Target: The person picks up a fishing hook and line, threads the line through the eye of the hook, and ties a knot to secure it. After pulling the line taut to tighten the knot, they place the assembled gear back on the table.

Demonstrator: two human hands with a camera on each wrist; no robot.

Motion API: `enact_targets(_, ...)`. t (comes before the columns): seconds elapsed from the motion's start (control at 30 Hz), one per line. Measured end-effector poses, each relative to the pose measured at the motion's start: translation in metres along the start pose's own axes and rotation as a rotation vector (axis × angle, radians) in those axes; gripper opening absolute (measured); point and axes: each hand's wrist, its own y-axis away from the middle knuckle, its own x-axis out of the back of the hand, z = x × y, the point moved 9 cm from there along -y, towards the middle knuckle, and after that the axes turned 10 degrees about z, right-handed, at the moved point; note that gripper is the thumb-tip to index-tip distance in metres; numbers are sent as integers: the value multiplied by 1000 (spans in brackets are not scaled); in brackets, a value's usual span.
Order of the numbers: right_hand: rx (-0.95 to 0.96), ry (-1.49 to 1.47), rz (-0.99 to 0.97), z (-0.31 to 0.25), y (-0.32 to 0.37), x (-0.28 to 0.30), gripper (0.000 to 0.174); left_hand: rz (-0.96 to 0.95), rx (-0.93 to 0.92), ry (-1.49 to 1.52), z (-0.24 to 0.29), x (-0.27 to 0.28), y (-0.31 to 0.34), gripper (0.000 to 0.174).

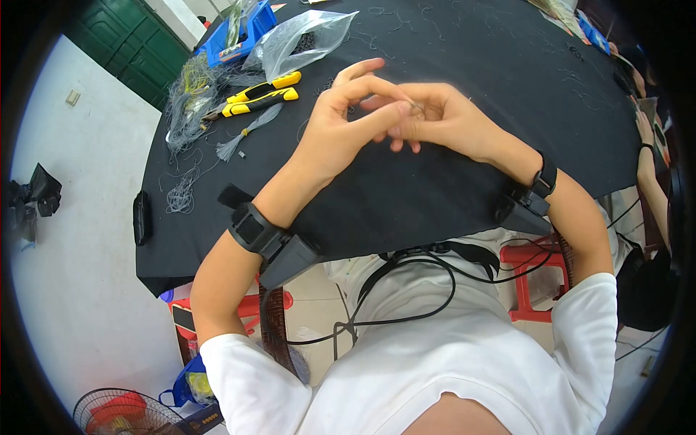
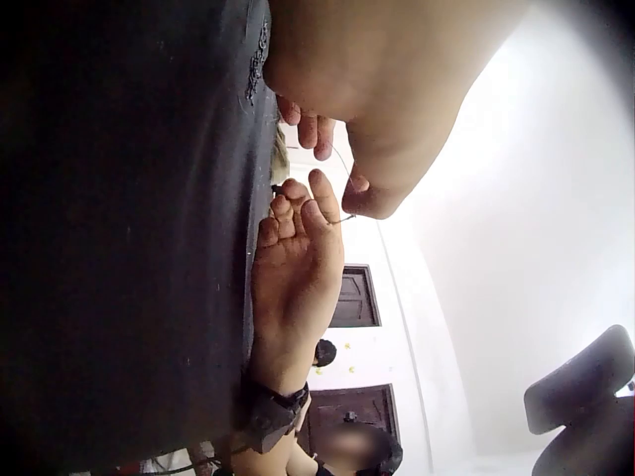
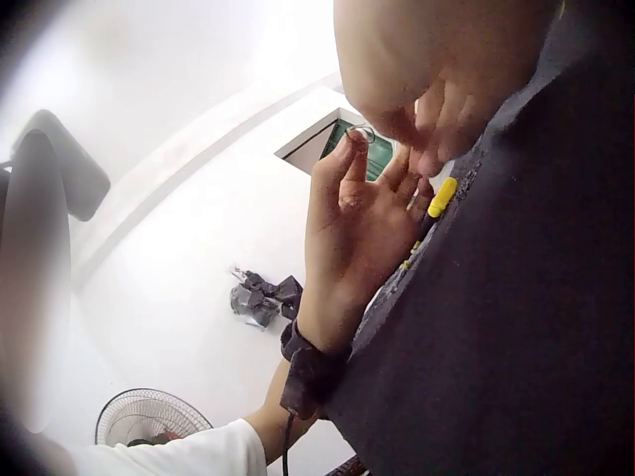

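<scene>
Holds a thin strand pinched in the grip of the left hand and that of the right hand, raised above the table. Likely almost weightless, flexible, perhaps slippery and easily lost; best pinched near the ends, without kinking.

The thin strand is too small to identify; the head view cuts off the fan.

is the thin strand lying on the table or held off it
Held off it: the strand runs between left hand and right hand, above the table.
</scene>
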Motion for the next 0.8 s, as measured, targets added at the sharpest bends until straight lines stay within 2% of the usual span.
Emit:
enact_targets(0.17, -38, -44, -103, -1, 5, -11, 23, -115, -60, -49, 8, -7, 4, 14)
enact_targets(0.27, -37, -18, -1, -3, 1, 0, 22, -39, 23, 278, 14, -3, 5, 11)
enact_targets(0.37, -5, -14, 105, 3, -4, 18, 23, -56, 12, 400, 21, -4, 5, 9)
enact_targets(0.5, 9, -112, 320, -1, -6, 51, 27, -82, 72, 256, 9, -6, 6, 10)
enact_targets(0.63, 107, 12, 532, -6, -5, 94, 34, -128, 121, 57, -7, -11, 5, 9)
enact_targets(0.67, 109, 0, 559, -6, -5, 104, 29, -143, 115, 18, -8, -10, 5, 9)
enact_targets(0.8, 119, -114, 638, 6, -2, 135, 32, -199, 130, -64, -11, -15, 7, 8)
